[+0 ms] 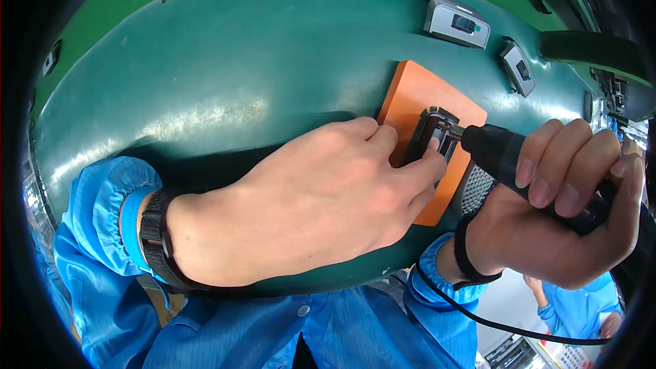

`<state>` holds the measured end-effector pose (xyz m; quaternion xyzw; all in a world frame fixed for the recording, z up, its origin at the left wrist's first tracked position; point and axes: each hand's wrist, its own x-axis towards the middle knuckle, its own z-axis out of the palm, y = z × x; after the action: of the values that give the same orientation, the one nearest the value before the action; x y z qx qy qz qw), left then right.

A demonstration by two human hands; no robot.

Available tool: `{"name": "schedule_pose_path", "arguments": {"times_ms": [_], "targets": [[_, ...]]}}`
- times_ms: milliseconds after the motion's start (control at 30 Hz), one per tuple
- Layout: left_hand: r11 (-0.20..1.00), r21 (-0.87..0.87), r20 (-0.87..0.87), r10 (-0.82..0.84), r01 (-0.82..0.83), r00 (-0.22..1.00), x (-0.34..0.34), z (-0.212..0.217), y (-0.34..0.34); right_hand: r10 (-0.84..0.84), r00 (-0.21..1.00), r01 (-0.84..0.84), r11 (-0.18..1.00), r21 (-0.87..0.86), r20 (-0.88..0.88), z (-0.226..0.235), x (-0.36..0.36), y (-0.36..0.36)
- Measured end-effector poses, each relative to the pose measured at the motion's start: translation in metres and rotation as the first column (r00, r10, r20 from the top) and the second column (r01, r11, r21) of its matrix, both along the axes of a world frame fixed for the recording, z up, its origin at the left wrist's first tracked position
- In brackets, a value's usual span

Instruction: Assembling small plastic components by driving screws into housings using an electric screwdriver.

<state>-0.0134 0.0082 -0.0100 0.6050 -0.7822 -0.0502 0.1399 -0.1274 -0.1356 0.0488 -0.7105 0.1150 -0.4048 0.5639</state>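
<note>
My right hand (pixel 567 212) is wrapped round a black electric screwdriver (pixel 495 152), held nearly level. Its metal tip reaches left to a small dark housing (pixel 425 134) that sits on an orange block (pixel 413 87). From the other side, my left hand (pixel 328 198) presses the housing against the block, thumb and fingers closed on it. The fingers hide part of the housing, and whether a screw is under the tip cannot be made out.
Two silver-grey devices with dark windows, one larger (pixel 441 19) and one smaller (pixel 514 65), lie at the far right of the green table (pixel 287 48). A perforated metal piece (pixel 476 191) is beside the block. A black cord (pixel 519 330) runs from my right wrist; another person's blue sleeve (pixel 581 304) shows lower right.
</note>
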Motion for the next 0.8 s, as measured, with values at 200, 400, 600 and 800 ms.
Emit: {"name": "schedule_pose_path", "arguments": {"times_ms": [200, 400, 600, 800], "targets": [[1.000, 0.004, 0.021, -0.017, 0.017, 1.000, -0.002, -0.001, 0.000, 0.011, 0.999, -0.012, 0.999, 0.037, 0.030, -0.007, -0.001, 0.000], [1.000, 0.006, -0.038, -0.017, 0.017, 0.999, 0.004, -0.001, 0.000, 0.012, 0.999, -0.014, 0.998, 0.062, 0.041, -0.011, 0.008, 0.001], [0.997, 0.057, 0.011, -0.047, 0.046, 0.999, 0.004, 0.002, 0.000, 0.069, 0.996, -0.075, 0.993, 0.086, 0.061, -0.013, 0.006, -0.003], [0.999, 0.026, -0.061, -0.026, 0.028, 0.998, 0.004, -0.002, -0.002, 0.105, 0.989, -0.112, 0.992, 0.065, 0.102, -0.011, -0.001, -0.009]]}}
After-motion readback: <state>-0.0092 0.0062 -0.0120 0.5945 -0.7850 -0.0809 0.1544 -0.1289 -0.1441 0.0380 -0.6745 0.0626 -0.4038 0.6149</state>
